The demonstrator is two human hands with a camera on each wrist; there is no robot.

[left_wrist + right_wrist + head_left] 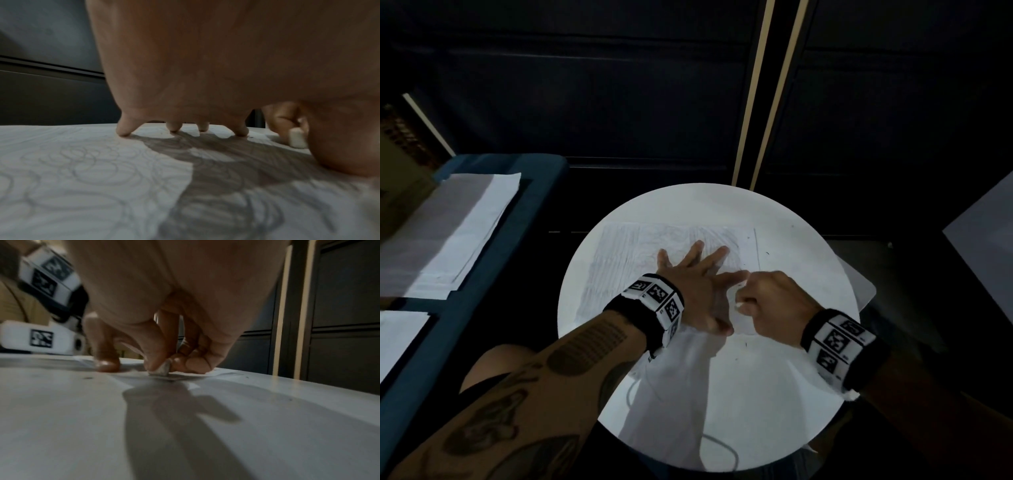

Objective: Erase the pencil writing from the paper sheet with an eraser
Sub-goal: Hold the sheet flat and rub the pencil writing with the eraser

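White paper sheet lies flat on a round white worktop, seen from above in a dim room. Grey pencil writing, loops and long strokes, covers most of the sheet: the whole left part and the far edge look untouched. Only the near right corner, by the hands, looks paler, though the light is too poor to be sure.

The left hand lies flat on the sheet with fingers straight and spread, pinning it down. The left wrist view shows its fingertips pressing the paper.

The right hand has its fingers curled, pinching a small white eraser between thumb and fingertips. The eraser's lower end touches the paper near the sheet's right edge, just beside the left thumb.

Judging from this, the erasing is at an early stage; nearly all the writing remains to be rubbed out.

More sheets of paper lie on a blue seat to the left.
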